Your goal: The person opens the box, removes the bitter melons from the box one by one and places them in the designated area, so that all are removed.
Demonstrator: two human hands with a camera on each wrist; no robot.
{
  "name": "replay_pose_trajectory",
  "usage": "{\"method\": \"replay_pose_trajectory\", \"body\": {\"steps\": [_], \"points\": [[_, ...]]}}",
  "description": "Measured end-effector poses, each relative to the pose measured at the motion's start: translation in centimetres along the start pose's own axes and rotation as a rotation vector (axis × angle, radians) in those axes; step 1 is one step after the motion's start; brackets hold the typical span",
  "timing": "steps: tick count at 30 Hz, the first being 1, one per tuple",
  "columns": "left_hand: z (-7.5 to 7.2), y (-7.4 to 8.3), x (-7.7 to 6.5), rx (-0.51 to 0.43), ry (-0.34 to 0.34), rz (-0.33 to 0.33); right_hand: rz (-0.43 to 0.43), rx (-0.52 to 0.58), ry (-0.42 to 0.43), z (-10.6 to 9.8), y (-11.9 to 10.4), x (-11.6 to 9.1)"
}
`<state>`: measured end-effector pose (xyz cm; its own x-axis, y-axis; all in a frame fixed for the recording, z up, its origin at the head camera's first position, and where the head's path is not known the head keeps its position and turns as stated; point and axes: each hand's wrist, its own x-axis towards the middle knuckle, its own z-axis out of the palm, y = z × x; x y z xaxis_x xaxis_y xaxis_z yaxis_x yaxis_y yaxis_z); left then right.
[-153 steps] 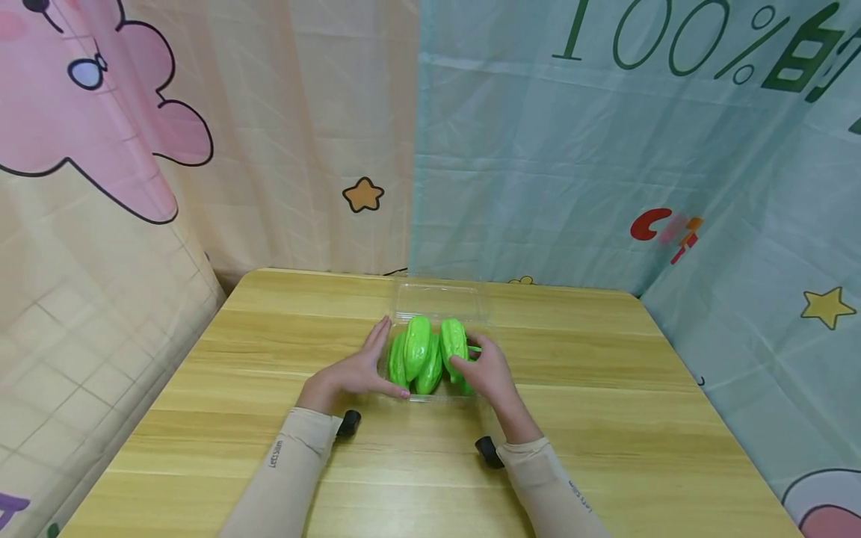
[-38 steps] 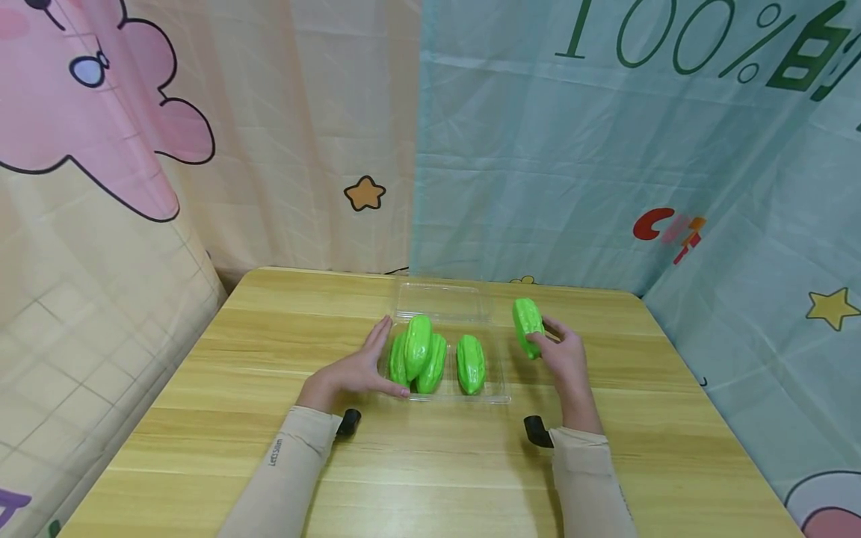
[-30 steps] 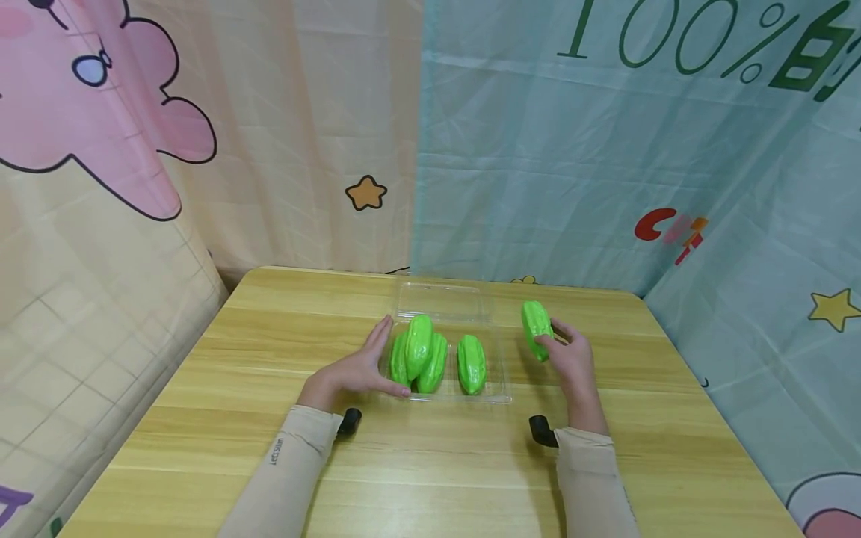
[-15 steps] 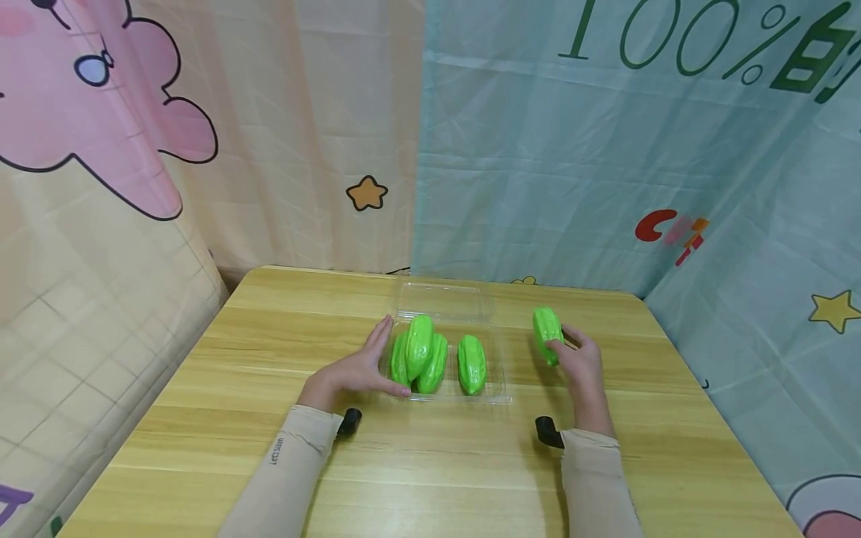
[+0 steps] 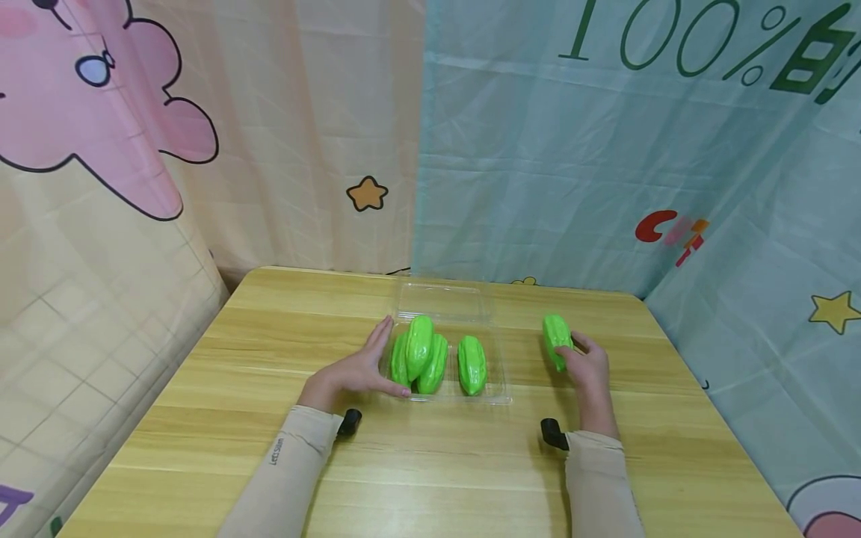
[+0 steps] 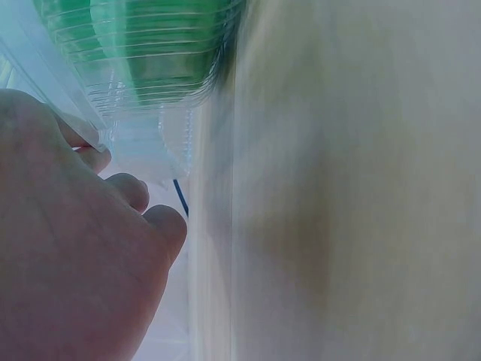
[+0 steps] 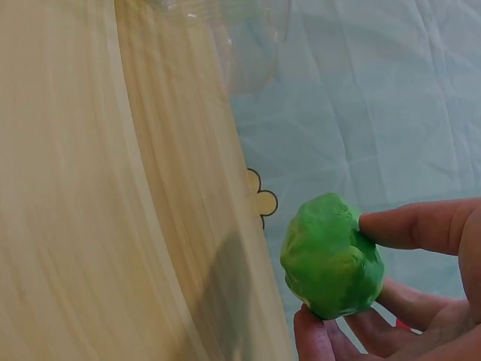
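Note:
My right hand pinches a glossy green ridged gourd between thumb and fingers, to the right of a clear plastic box. In the right wrist view the fingertips hold the gourd around its sides, one lobed end toward the camera. My left hand spreads along the left side of the box, thumb at the front rim, fingers reaching toward the back. Its fingertips touch the rim in the left wrist view. Inside, three similar gourds cluster at the left and a single gourd lies at the right.
The box's clear lid is folded back behind it. The wooden table ends just behind the lid, against printed curtains. A dark strap end sticks out from my right sleeve.
The right hand has taken a gourd out of the box and carried it rightward, most recently shifting right and slightly nearer. Another gourd stays in the box's right part. The left hand keeps its place.

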<state>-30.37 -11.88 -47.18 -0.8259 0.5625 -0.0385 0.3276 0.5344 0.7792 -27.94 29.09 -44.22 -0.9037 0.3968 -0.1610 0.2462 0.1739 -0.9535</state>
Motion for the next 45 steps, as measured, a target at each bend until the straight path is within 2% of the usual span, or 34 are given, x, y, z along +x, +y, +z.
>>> {"method": "replay_pose_trajectory", "body": {"steps": [10,18,25,33,45], "points": [[0.0,0.1,-0.1,-0.008,0.002,0.002,0.016,-0.004,0.005,-0.8,0.7,0.2],[0.0,0.1,-0.1,-0.004,0.005,0.007,0.025,0.013,0.069,-1.3,1.4,0.6],[-0.1,0.2,-0.1,-0.006,0.002,0.012,0.011,-0.025,0.1,-1.9,1.6,0.4],[-0.1,0.3,-0.1,-0.001,-0.008,0.008,-0.022,-0.052,0.119,-1.8,2.4,0.7],[-0.1,0.4,-0.2,-0.003,-0.011,0.011,-0.013,-0.032,0.14,-1.7,2.7,1.0]]}}
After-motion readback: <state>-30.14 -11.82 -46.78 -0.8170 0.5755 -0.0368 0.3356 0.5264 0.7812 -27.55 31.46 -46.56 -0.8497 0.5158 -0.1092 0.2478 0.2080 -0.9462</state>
